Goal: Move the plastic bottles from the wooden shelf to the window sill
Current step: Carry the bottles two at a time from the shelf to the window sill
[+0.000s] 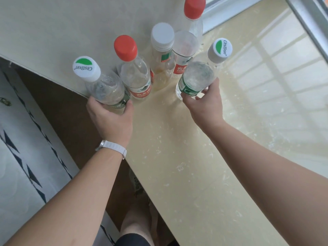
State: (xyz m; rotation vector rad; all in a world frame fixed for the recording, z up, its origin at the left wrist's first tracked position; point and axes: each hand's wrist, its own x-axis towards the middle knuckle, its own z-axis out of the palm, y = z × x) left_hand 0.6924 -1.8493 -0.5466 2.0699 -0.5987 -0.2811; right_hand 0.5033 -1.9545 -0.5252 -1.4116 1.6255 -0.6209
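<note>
Several clear plastic bottles stand on the cream window sill [177, 157] near the wall corner. My left hand [111, 118] grips a green-label bottle [104, 86] with a white and green cap at the sill's left edge. My right hand [204, 105] grips a second green-label bottle [197, 77] to the right of the group. Between them stand a red-cap bottle [134, 75], a white-cap bottle [161, 55], a capless red-label bottle [184, 50] and another red-cap bottle [194, 13] behind. The wooden shelf is out of view.
A beige wall [71, 23] rises behind the bottles. The window frame [308, 20] runs along the sill's right side. Below the sill's left edge are a brown panel [67, 112] and a white cloth with dark triangles [21, 148]. My knee [136, 226] shows at the bottom.
</note>
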